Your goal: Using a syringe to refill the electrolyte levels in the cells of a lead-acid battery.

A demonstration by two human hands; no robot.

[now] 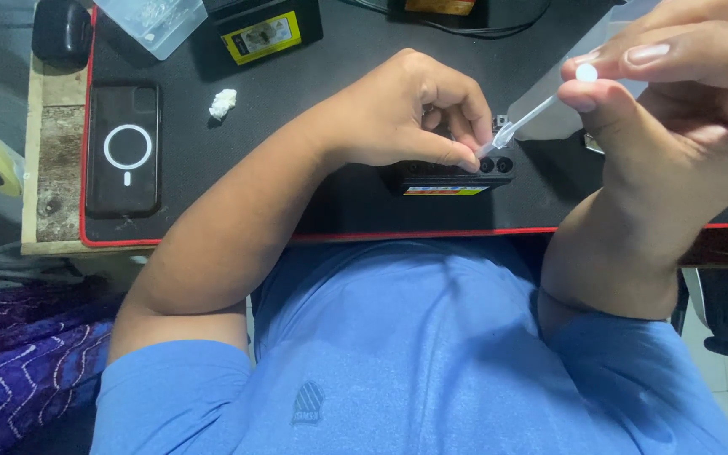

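Small black battery (452,173) w/ round fill ports on top sits on the black mat, close to the table's near edge, about mid-width. Left hand (406,114) rests on it, fingers curled & pinching at its top right end by the ports. Right hand (676,93) grips a thin clear plastic pipette (532,114), fingers clenched on the bulb end, tip angled down at the ports. Pipette looks light, soft, easily bent: best held at the bulb. Battery looks rigid & dense, prob. steady if held by its sides. Phone (124,147) lies near the left edge.
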